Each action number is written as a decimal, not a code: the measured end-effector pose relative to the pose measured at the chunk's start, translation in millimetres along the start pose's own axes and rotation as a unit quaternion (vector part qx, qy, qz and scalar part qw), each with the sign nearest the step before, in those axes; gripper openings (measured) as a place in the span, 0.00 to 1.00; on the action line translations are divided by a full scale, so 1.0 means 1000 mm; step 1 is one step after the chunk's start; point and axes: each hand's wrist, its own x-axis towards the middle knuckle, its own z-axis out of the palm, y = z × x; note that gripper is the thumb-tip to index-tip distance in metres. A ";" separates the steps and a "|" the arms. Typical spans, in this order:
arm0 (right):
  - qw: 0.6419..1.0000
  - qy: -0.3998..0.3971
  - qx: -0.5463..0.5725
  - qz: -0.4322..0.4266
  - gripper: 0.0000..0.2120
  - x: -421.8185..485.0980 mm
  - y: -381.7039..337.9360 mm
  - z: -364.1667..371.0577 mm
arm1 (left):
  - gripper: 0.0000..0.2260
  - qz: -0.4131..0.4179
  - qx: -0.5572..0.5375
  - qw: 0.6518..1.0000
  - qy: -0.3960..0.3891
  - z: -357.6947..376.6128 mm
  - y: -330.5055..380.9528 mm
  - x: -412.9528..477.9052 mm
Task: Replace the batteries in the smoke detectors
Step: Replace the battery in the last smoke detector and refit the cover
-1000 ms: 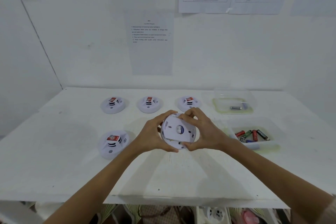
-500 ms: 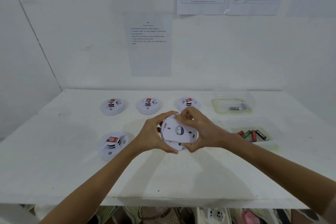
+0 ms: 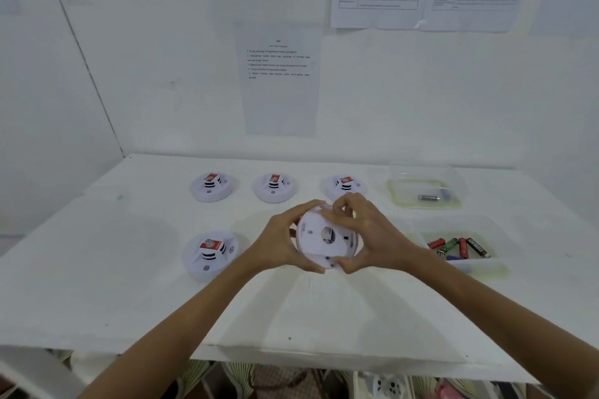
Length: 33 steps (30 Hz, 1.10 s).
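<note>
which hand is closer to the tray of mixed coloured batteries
Right. The right hand grips the held detector on the side facing the battery tray; the left hand grips its far side.

We see bright, even, slightly cool light washing out the white worktop (image 3: 129,269) and wall (image 3: 162,42). Shadows are soft (faint ones under the arms (image 3: 194,317)). Wide-angle bending curves the edges; the papers' (image 3: 278,74) print blurs.
</note>
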 end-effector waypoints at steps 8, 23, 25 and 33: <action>0.964 0.078 0.108 0.231 0.35 -0.016 0.019 -0.007 | 0.43 -0.022 0.007 0.999 0.022 -0.026 0.006 0.002; 0.945 -0.134 0.042 0.296 0.35 -0.052 0.017 0.055 | 0.44 -0.032 0.015 0.999 -0.005 -0.035 0.007 -0.004; 0.941 -0.150 0.041 0.301 0.34 -0.053 0.018 0.056 | 0.44 -0.030 0.015 0.999 -0.015 -0.035 0.006 -0.004; 0.906 0.092 0.283 0.302 0.17 -0.020 -0.024 0.019 | 0.43 -0.024 0.006 0.999 -0.038 -0.032 0.001 0.001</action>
